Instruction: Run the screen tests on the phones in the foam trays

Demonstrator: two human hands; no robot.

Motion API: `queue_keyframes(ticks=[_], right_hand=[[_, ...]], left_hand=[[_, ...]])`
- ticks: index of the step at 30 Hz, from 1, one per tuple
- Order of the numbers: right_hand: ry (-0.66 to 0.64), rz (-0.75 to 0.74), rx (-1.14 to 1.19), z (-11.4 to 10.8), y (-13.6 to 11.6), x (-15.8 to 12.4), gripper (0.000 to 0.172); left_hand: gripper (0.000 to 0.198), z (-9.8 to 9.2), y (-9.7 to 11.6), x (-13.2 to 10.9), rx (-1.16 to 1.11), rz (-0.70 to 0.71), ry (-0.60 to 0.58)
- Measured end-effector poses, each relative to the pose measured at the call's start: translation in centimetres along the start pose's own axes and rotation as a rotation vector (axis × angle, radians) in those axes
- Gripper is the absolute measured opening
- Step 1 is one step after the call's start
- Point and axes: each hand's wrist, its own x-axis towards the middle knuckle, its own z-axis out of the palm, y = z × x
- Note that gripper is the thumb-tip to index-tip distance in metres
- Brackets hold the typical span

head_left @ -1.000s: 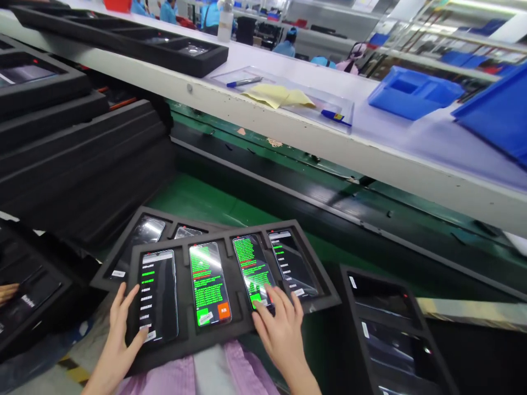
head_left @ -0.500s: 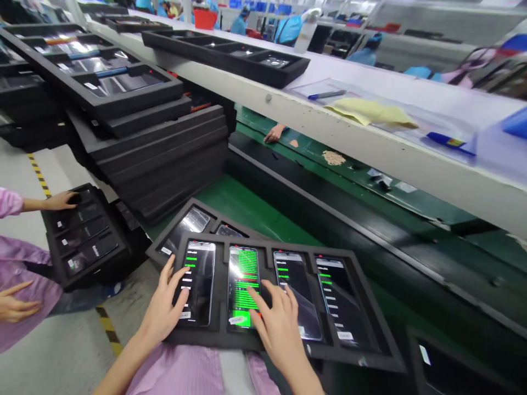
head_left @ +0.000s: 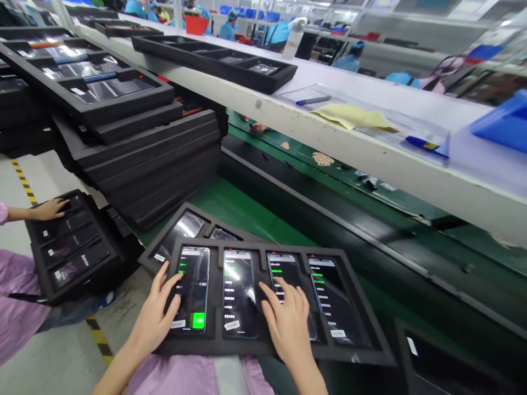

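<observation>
A black foam tray lies in front of my lap with smartphones set in its slots, screens lit. My left hand rests with spread fingers at the left edge of the leftmost smartphone, whose screen has a bright green square low down. The second smartphone displays a white text list on black. Over the third smartphone my right hand is open, fingertips on or just above its screen; the hand hides most of it. The rightmost smartphone shows a list with green lines.
Beneath the tray sits another foam tray. Stacked trays stand left of a white shelf carrying a pen and a yellow cloth. A co-worker's hand touches a phone tray at left.
My right hand has moved right from the second smartphone to the third. The second screen went from green lines to a list; a green square now shows on the leftmost.
</observation>
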Motion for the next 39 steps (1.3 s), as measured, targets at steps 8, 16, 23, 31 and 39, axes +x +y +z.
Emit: queue_keyframes(ticks=[8, 16, 23, 31, 39], right_hand=[[0.000, 0.174, -0.135, -0.5, 3.2, -1.6, 0.037], [0.015, 0.547, -0.259, -0.8, 7.5, -2.8, 0.054], [0.010, 0.605, 0.004, -2.3, 9.4, -5.3, 0.041], [0.017, 0.668, 0.000, -2.2, 10.2, -7.1, 0.044], [0.081, 0.504, 0.081, -2.5, 6.1, -5.9, 0.044]], left_hand=[[0.039, 0.0, -0.7, 0.0, -0.044, -0.022, -0.011], [0.040, 0.1, -2.0, 0.2, -0.080, 0.006, 0.017], [0.050, 0.2, -1.8, -0.7, -0.228, 0.014, -0.031], [0.057, 0.2, 0.8, -1.1, -0.089, 0.026, -0.047], [0.064, 0.1, 0.5, -1.2, -0.143, 0.010, -0.040]])
